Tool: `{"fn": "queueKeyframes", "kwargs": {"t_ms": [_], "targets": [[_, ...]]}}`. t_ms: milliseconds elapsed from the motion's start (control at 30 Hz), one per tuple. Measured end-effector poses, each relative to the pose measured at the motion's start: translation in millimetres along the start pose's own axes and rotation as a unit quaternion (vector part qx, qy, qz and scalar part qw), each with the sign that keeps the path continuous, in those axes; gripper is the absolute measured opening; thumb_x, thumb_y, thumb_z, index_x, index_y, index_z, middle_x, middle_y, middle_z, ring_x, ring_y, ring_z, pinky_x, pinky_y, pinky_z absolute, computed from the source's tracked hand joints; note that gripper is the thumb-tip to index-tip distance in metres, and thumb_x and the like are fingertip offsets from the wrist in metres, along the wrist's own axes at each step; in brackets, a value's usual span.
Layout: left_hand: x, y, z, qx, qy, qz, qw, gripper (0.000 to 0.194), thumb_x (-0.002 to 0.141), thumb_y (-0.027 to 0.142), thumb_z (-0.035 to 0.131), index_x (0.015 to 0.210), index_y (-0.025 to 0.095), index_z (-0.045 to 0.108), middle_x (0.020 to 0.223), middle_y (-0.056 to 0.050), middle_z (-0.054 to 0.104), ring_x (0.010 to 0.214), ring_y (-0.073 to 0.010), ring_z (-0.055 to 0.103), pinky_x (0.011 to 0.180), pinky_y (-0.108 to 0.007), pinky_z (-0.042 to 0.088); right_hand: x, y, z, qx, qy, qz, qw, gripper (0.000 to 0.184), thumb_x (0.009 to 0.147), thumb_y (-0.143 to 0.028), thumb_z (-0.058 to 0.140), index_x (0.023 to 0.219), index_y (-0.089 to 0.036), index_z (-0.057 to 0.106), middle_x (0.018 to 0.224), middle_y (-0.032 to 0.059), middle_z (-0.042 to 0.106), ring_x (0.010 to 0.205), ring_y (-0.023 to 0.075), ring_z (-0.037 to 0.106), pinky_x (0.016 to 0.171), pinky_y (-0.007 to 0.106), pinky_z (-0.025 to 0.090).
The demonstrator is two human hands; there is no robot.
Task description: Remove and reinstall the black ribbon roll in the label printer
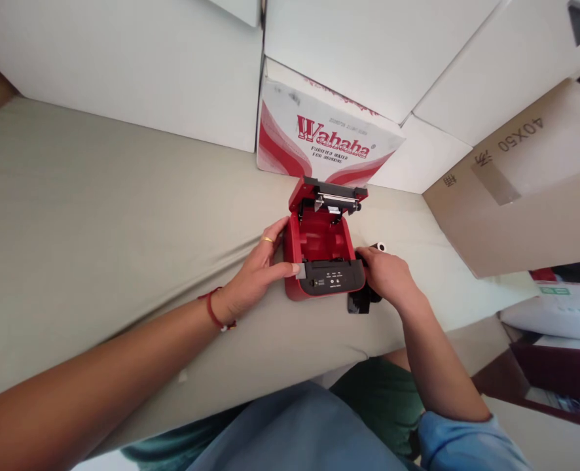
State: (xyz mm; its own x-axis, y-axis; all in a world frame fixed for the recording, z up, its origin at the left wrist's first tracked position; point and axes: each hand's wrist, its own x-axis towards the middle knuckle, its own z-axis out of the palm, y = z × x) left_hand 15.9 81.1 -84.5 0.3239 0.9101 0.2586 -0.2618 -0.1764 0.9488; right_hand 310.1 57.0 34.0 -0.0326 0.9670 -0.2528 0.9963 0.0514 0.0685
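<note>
A red and black label printer [324, 281] sits on the cloth-covered surface, its lid [336, 193] raised and its red inner bay bare. My left hand [263, 261] grips its left side, with the thumb on a grey tab [300, 271] at the front left corner and the fingers along the wall. At the opposite side, my right hand [388, 275] closes against the printer's right edge; some of its fingertips are hidden. Beneath and beside that hand lies a black ribbon-like roll [359, 302] with a white-ended core [381, 246].
Behind the printer stands a white and red Wahaha water carton [329, 134] against white boxes [368, 46]. A brown cardboard box [520, 176] is at the right. The pale green cloth [123, 216] covers the table, whose front edge is close to my body.
</note>
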Motion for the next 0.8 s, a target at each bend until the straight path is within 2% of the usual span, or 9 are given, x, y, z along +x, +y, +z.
{"fn": "queueKeyframes", "kwargs": {"t_ms": [100,167,233,333,433,500,533,667,800], "targets": [[-0.1,6.6,1.0,-0.071,-0.007,-0.054,0.996,0.104,0.09,0.041,0.088,0.184,0.039,0.043,0.197,-0.005,0.04,0.184,-0.0452,0.035,0.154,-0.072,0.029,-0.8,4.6,-1.5,0.023,-0.007,0.001,1.0,0.039,0.109,-0.021,0.066,0.143,-0.027,0.083,0.146,0.0135,0.088,0.12,0.0334,0.086,0.091,0.038,0.063],[0.0,10.6,2.4,-0.087,-0.006,-0.064,0.994,0.106,0.088,0.041,0.09,0.183,0.038,0.043,0.197,-0.006,0.04,0.184,-0.0455,0.035,0.154,-0.073,0.029,-16.1,19.1,-14.8,0.048,-0.014,-0.014,0.999,0.039,0.107,-0.022,0.069,0.143,-0.026,0.084,0.144,0.0117,0.09,0.122,0.0313,0.086,0.099,0.039,0.066],[0.4,12.4,3.9,-0.092,0.002,-0.068,0.993,0.102,0.09,0.043,0.09,0.181,0.036,0.045,0.196,-0.008,0.042,0.184,-0.0445,0.037,0.153,-0.073,0.03,-43.3,44.7,-41.5,0.087,-0.023,-0.046,0.995,0.036,0.108,-0.031,0.074,0.142,-0.027,0.085,0.138,0.0089,0.092,0.115,0.028,0.087,0.1,0.037,0.069],[0.8,11.5,5.7,-0.091,0.023,-0.072,0.993,0.09,0.097,0.046,0.085,0.178,0.033,0.047,0.195,-0.01,0.043,0.183,-0.0419,0.038,0.153,-0.071,0.029,-90.1,90.6,-96.4,0.186,-0.015,-0.133,0.973,0.036,0.107,-0.054,0.084,0.134,-0.031,0.09,0.12,0.0075,0.094,0.074,0.0224,0.081,0.066,0.033,0.067],[0.5,7.7,6.0,-0.109,0.024,-0.071,0.991,0.088,0.098,0.046,0.086,0.177,0.034,0.048,0.194,-0.01,0.045,0.184,-0.0413,0.038,0.154,-0.07,0.028,-112.5,111.3,-138.7,0.245,-0.063,-0.289,0.923,0.035,0.104,-0.046,0.093,0.139,-0.042,0.09,0.111,0.0069,0.093,0.079,0.0235,0.086,0.069,0.031,0.068],[0.3,4.3,5.8,-0.123,0.021,-0.066,0.99,0.087,0.098,0.048,0.085,0.176,0.035,0.049,0.193,-0.009,0.046,0.184,-0.0416,0.037,0.154,-0.07,0.026,-104.3,99.3,-145.5,0.281,-0.09,-0.361,0.885,0.035,0.108,-0.041,0.089,0.143,-0.043,0.09,0.11,0.0086,0.093,0.092,0.0253,0.089,0.077,0.032,0.07],[0.3,2.5,5.7,-0.127,0.023,-0.063,0.99,0.086,0.099,0.049,0.085,0.176,0.035,0.049,0.193,-0.008,0.046,0.184,-0.0417,0.036,0.155,-0.07,0.026,-94.6,86.2,-141.7,0.288,-0.084,-0.364,0.882,0.032,0.11,-0.041,0.087,0.142,-0.042,0.09,0.111,0.0091,0.092,0.094,0.0252,0.089,0.08,0.032,0.07],[0.8,-1.2,5.5,-0.114,0.039,-0.055,0.991,0.081,0.1,0.052,0.082,0.173,0.035,0.05,0.192,-0.008,0.047,0.183,-0.0411,0.039,0.154,-0.07,0.027,-44.5,9.6,-98.8,0.255,0.039,-0.246,0.934,0.031,0.104,-0.038,0.089,0.134,-0.031,0.092,0.107,0.0074,0.083,0.077,0.0199,0.074,0.072,0.033,0.063],[1.7,2.5,5.4,-0.109,0.034,-0.056,0.992,0.078,0.099,0.047,0.082,0.17,0.034,0.052,0.191,-0.009,0.05,0.182,-0.04,0.041,0.153,-0.069,0.031,-10.5,-54.3,-66.9,0.134,0.08,-0.124,0.98,0.042,0.106,-0.022,0.076,0.146,-0.03,0.086,0.114,0.0067,0.088,0.092,0.0249,0.08,0.089,0.038,0.062]]}}
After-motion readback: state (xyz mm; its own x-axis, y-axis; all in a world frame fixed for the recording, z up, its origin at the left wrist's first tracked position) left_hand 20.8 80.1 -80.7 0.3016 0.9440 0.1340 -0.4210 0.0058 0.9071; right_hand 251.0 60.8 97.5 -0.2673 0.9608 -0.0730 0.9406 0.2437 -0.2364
